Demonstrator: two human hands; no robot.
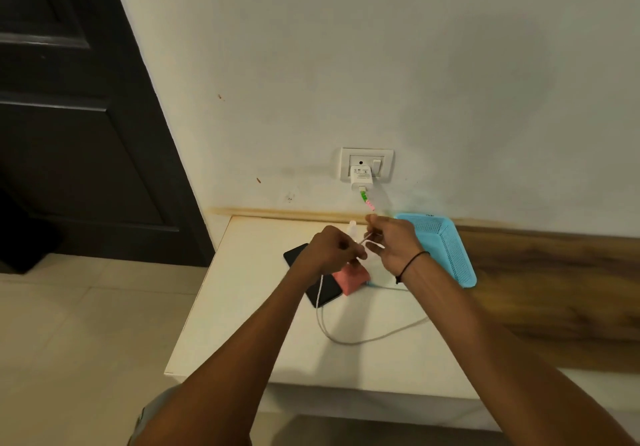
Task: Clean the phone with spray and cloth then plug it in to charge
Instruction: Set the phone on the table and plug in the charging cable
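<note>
A black phone (325,289) lies flat on the white table (242,307), partly hidden under my left hand. A pink cloth (351,279) lies beside the phone. A small clear spray bottle (352,229) stands behind my hands, mostly hidden. A white charger (361,177) sits in the wall socket (367,164). Its white cable (363,340) loops across the table. My left hand (329,249) and my right hand (393,243) both pinch the cable above the phone.
A light blue perforated basket (446,248) lies on its side at the table's back right, against the wall. A dark door (69,116) stands to the left. A wooden panel (554,289) runs along the right. Tiled floor (86,341) lies left of the table.
</note>
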